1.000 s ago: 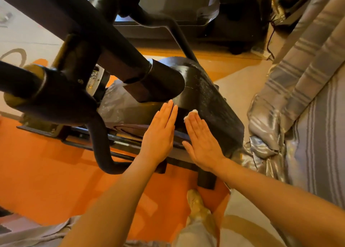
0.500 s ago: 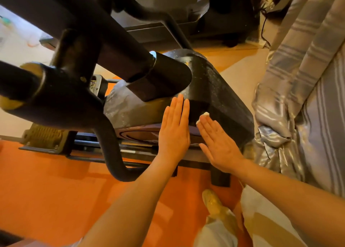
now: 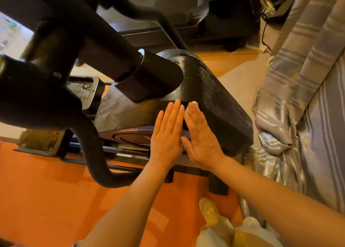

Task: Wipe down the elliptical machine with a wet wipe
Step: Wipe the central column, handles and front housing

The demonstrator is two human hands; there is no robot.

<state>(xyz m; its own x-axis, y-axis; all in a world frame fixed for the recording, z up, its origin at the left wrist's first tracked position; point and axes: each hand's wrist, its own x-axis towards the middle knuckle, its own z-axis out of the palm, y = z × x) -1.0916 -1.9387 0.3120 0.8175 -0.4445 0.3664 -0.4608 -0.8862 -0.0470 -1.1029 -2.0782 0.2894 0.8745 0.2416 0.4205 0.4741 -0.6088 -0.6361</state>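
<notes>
While both flat hands slid closer, right hand (image 3: 202, 134) presses wipe (image 3: 192, 105).

An orange mat (image 3: 46, 200) covers the floor at the lower left. Beige floor (image 3: 240, 75) lies beyond it. A grey striped, shiny fabric (image 3: 308, 97) hangs along the right edge. A yellow shoe (image 3: 209, 209) stands on the mat's right side.

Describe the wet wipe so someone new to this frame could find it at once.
Start at the elliptical's black housing in mid-frame, where two flat hands press side by side. The wet wipe shows only as a small white edge past the right hand's fingertips; nothing shows under the left hand.
</notes>
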